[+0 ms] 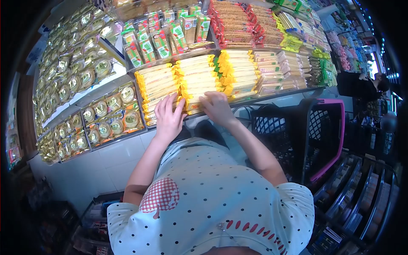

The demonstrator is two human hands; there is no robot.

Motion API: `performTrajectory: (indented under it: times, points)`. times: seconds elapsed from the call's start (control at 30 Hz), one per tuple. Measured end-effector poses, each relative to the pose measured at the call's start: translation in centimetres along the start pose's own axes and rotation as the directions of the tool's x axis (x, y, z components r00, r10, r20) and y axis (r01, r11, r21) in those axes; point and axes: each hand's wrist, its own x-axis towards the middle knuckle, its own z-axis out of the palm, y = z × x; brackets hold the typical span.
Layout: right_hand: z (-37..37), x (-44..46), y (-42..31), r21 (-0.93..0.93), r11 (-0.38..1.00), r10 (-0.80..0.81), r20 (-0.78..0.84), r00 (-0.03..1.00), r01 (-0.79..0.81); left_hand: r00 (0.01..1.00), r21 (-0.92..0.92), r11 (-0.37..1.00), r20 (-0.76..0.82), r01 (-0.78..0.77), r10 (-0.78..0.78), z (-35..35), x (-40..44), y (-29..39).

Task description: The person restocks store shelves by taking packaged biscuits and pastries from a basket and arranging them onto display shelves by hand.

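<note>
Both hands rest at the front edge of a shelf of yellow-wrapped snack packs (194, 70) stacked in rows. My left hand (169, 117) lies with its fingers spread on the front packs of the left row (157, 80). Just to the right, my right hand (217, 109) touches the front of the middle row, its fingers bent over the pack ends; whether they grip a pack is hard to make out. A third yellow row (238, 72) stands to the right of that hand.
Round gold-wrapped items (114, 125) fill the bins at left. Behind are green-and-red packs (161, 42) and red-edged packs (231, 25). A black basket (308, 136) with a pink handle (340, 140) stands at right, near a rack (361, 195). A person (365, 85) is at far right.
</note>
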Motion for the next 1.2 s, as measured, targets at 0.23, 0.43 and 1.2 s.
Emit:
performTrajectory:
  times: [0.23, 0.43, 1.2]
  points:
    - [0.0, -0.4, -0.1, -0.043, 0.999, 0.031, 0.006, 1.000, -0.031, 1.000, 0.012, 1.000, 0.006, -0.019, 0.019, 0.3, 0.5, 0.2]
    - [-1.0, -1.2, -0.4, 0.024, 0.994, 0.108, -0.061, 0.992, -0.107, 1.000, -0.005, 1.000, -0.017, -0.003, 0.002, 0.3, 0.5, 0.5]
    - [-13.0, -16.1, -7.1, 0.022, 0.631, 0.690, -0.472, 0.548, -0.776, 0.829, -0.407, 0.740, -0.082, -0.535, 0.554, 4.3, 4.4, 11.9]
